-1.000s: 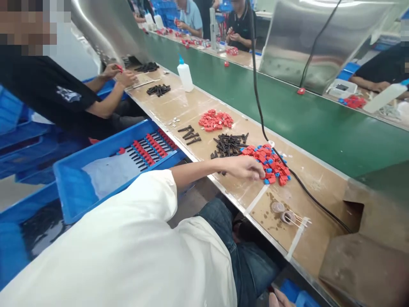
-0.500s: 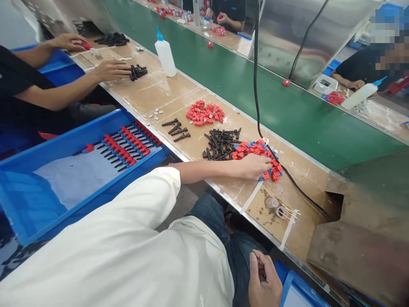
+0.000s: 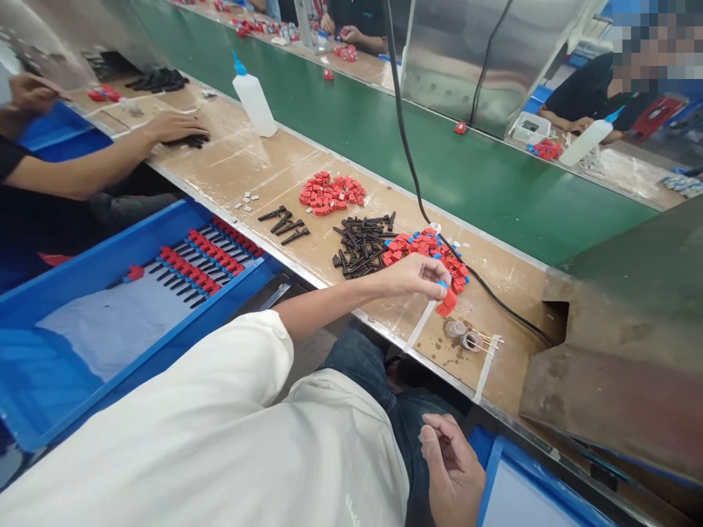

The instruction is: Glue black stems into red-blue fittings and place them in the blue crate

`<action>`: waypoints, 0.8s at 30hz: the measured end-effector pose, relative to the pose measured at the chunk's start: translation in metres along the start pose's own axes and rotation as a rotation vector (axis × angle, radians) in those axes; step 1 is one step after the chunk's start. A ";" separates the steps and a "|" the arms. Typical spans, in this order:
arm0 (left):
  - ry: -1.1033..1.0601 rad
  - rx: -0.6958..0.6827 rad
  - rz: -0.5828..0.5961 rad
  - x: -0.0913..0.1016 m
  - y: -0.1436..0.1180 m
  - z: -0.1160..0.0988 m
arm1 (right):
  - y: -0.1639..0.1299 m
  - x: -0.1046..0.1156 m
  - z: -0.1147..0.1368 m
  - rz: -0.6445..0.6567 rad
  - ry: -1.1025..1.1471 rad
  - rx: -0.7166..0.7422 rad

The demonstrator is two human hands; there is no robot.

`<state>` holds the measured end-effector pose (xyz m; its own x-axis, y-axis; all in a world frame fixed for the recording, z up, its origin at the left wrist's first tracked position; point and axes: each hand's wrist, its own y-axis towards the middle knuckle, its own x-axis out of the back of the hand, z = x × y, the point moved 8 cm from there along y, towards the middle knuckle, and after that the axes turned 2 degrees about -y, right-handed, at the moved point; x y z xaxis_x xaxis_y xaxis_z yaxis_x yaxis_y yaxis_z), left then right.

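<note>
My left hand (image 3: pixel 420 278) is raised just over the workbench, its thumb and fingers pinching a red plastic piece with a blue part (image 3: pixel 447 301). Right behind it lies a pile of red and blue pieces (image 3: pixel 425 245). Black stick-like parts (image 3: pixel 362 241) are heaped beside that pile, to the left. My right hand (image 3: pixel 453 468) hangs low by my lap, below the bench edge. Its fingers are loosely curled with a gap to the thumb, and I see nothing in it.
Small cups with cotton swabs (image 3: pixel 471 340) stand near the bench edge. A black cable (image 3: pixel 406 139) hangs down onto the bench. Red pieces (image 3: pixel 332 194) form another pile. A blue tray (image 3: pixel 126 366) holds rows of assembled parts. A co-worker's hand (image 3: pixel 176 126) is at left.
My left hand has lifted out of the red and blue pile with one piece. My right hand's fingers have loosened slightly. The view has shifted; the co-worker's far hand has left a red piece.
</note>
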<state>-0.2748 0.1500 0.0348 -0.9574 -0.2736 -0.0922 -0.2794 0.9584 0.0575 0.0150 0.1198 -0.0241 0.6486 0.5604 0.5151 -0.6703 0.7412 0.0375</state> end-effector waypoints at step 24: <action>1.245 -0.203 -0.408 0.007 -0.025 0.011 | 0.037 -0.038 0.029 -0.011 0.012 0.016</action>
<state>-0.2734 0.1254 0.0221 -0.1994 -0.5326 0.8225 -0.4623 0.7913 0.4002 -0.0447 0.1148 -0.0172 0.6603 0.5569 0.5039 -0.6688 0.7412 0.0573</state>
